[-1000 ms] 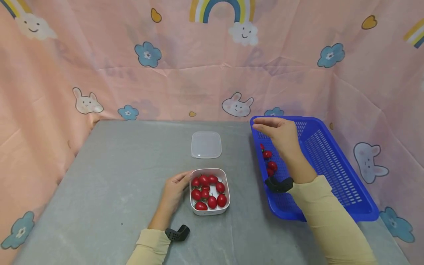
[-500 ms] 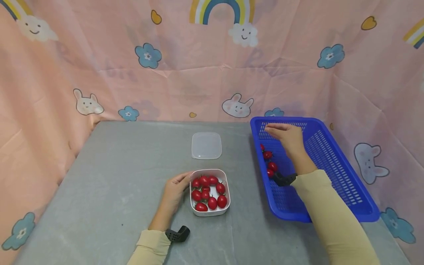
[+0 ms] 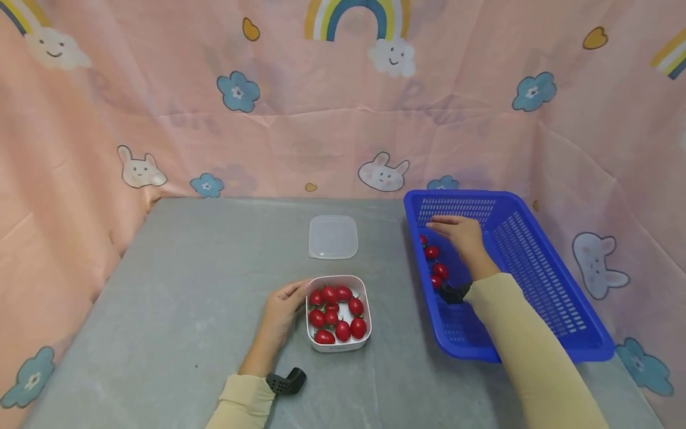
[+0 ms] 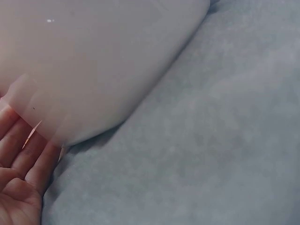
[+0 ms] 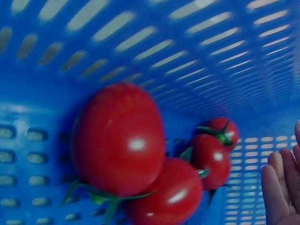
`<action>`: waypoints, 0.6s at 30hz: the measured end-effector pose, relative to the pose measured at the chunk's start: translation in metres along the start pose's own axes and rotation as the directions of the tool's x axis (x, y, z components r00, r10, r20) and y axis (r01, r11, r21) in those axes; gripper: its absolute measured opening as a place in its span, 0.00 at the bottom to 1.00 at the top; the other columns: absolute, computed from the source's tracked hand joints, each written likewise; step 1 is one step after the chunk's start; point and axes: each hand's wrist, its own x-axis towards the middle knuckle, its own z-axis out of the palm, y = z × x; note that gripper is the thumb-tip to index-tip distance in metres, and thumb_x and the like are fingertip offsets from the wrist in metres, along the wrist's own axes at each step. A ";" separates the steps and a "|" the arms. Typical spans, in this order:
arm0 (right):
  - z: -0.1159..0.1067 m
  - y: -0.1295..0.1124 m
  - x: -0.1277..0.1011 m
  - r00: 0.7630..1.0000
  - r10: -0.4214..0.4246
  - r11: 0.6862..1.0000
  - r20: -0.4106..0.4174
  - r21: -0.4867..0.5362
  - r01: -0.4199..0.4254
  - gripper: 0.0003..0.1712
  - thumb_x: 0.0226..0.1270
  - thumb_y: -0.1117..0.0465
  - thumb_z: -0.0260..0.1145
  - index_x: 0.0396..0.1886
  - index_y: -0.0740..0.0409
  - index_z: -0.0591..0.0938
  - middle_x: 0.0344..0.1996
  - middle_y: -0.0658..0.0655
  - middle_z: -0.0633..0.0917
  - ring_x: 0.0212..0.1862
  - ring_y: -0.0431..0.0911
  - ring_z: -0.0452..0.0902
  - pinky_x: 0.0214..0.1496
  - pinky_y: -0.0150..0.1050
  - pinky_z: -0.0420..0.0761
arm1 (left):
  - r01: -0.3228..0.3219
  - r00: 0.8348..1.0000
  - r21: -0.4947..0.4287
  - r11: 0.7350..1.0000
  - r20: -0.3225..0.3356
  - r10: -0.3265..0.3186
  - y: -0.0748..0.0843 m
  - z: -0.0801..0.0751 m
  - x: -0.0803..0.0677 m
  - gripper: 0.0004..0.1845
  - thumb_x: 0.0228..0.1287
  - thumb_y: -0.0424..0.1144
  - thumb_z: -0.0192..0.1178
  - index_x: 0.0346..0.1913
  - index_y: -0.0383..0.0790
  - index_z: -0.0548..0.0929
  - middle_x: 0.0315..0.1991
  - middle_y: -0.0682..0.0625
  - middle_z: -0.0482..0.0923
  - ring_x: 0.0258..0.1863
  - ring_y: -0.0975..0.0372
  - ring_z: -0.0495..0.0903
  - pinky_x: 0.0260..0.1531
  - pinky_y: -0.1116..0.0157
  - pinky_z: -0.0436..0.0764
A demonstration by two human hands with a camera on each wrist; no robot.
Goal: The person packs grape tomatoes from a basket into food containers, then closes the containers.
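Observation:
My left hand (image 3: 281, 310) rests against the left side of a small white square box (image 3: 339, 347). In the left wrist view, its fingers (image 4: 35, 157) lie fairly straight along the box's pale outer wall (image 4: 103, 70). Several red cherry tomatoes (image 3: 342, 330) with green stems sit inside the box. My right hand (image 3: 462, 235) is inside the blue plastic basket (image 3: 563, 271), fingers extended and nothing visible between them. Along the basket's left wall lie several more cherry tomatoes (image 3: 440, 271). The right wrist view shows these tomatoes (image 5: 119, 140) large, with the fingertips (image 5: 272, 187) at the right edge.
A translucent square lid (image 3: 333, 237) lies flat on the grey table (image 3: 187, 286) behind the box. A pink printed cloth (image 3: 300, 131) hangs behind and along both sides. The basket stands at the table's right, with raised, slotted walls.
My right hand has gone from above the basket's left rim down into the basket and slightly right. My left hand and the box have stayed in place.

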 end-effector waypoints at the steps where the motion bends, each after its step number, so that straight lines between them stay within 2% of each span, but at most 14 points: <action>1: 0.000 0.002 0.001 1.000 0.007 1.000 0.010 -0.007 -0.007 0.30 0.71 0.52 0.65 0.65 0.67 0.76 0.65 0.67 0.77 0.64 0.53 0.78 0.72 0.47 0.70 | 0.000 1.000 0.000 1.000 0.002 0.000 0.000 0.000 0.000 0.18 0.67 0.36 0.63 0.52 0.22 0.82 0.36 0.61 0.88 0.39 0.73 0.84 0.45 0.73 0.82; 4: 0.000 0.007 0.003 0.999 0.025 0.999 0.037 -0.031 -0.024 0.31 0.71 0.52 0.65 0.66 0.67 0.74 0.67 0.68 0.74 0.68 0.59 0.72 0.75 0.50 0.65 | 0.000 1.000 -0.005 1.000 0.008 0.000 -0.002 0.001 0.000 0.18 0.67 0.36 0.63 0.52 0.22 0.82 0.36 0.61 0.88 0.40 0.73 0.84 0.45 0.73 0.81; 11: 0.003 0.012 0.005 0.997 0.030 0.993 0.073 -0.113 -0.021 0.31 0.71 0.52 0.65 0.66 0.67 0.75 0.65 0.69 0.76 0.67 0.61 0.72 0.75 0.54 0.64 | -0.002 1.000 -0.001 1.000 0.006 0.002 -0.001 0.001 0.000 0.18 0.67 0.35 0.63 0.51 0.22 0.82 0.37 0.59 0.88 0.40 0.72 0.83 0.45 0.72 0.81; 18: 0.006 0.015 0.006 0.995 0.055 0.991 0.078 -0.130 -0.044 0.32 0.71 0.52 0.65 0.66 0.68 0.74 0.66 0.69 0.74 0.70 0.62 0.68 0.76 0.57 0.60 | 0.004 1.000 0.006 1.000 -0.006 -0.004 -0.001 0.000 0.001 0.17 0.67 0.35 0.62 0.51 0.22 0.83 0.35 0.62 0.88 0.39 0.73 0.83 0.44 0.73 0.81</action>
